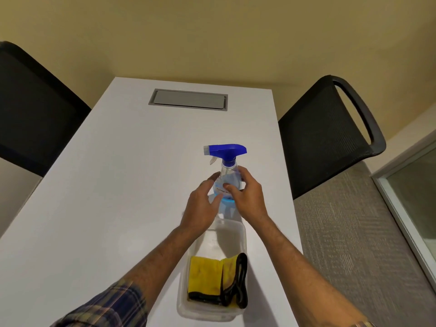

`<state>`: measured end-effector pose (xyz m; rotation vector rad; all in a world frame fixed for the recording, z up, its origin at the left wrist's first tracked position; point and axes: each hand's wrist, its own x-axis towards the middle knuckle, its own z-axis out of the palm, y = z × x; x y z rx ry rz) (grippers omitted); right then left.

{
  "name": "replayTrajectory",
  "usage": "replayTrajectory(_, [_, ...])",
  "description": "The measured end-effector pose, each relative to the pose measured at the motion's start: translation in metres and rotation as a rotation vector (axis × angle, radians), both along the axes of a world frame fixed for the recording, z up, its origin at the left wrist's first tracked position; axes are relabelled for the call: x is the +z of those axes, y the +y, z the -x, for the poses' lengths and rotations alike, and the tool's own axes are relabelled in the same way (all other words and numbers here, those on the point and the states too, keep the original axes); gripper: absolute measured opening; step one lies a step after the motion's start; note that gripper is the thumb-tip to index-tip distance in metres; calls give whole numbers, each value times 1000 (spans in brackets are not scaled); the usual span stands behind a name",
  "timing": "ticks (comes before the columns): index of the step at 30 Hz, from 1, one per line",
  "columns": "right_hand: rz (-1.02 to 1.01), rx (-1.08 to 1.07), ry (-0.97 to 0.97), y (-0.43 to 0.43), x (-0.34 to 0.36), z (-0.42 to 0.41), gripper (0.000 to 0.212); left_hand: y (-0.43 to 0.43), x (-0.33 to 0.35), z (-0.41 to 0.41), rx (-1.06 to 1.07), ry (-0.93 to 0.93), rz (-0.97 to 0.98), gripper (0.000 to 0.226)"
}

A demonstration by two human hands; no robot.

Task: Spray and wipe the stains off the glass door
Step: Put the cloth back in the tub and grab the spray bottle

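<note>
Item 1. Spray bottle (227, 172), one: clear body, pale blue liquid, blue trigger head with its nozzle pointing left. It bears a small label with orange print, too blurred to read. It stands upright on the white table (118, 185), just beyond the tub.

Item 2. My right hand (247, 197): thumb across the bottle's front, fingers curled round its far side, gripping the body.

Item 3. My left hand (200, 208): fingers fairly straight and slightly spread at the bottle's left side. I cannot tell whether they touch it.

Item 4. Clear plastic tub (219, 241), one, near the table's right edge.

Item 5. Yellow cloth (205, 274) with black trim, one, folded in the tub's near end.

Item 6. Black mesh chairs, two: left chair (28, 102), right chair (330, 138), flanking the table.

Item 7. Grey cable hatch (188, 99), one, set in the table's far end.

Item 8. Glass panel (415, 201) in a pale frame, far right, well apart from the bottle. It is possibly the door.

Item 9. Plaid sleeve (106, 308), on my left arm.
</note>
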<state>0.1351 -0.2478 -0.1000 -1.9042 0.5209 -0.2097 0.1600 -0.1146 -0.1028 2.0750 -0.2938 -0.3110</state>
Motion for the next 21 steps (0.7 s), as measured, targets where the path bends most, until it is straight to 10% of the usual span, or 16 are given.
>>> replayTrajectory(10, [38, 131, -61, 7, 108, 66, 51, 30, 86, 38, -32, -68, 99, 58])
replayTrajectory(21, [-52, 177, 37, 38, 39, 97, 53, 61, 31, 63, -60, 97, -6, 57])
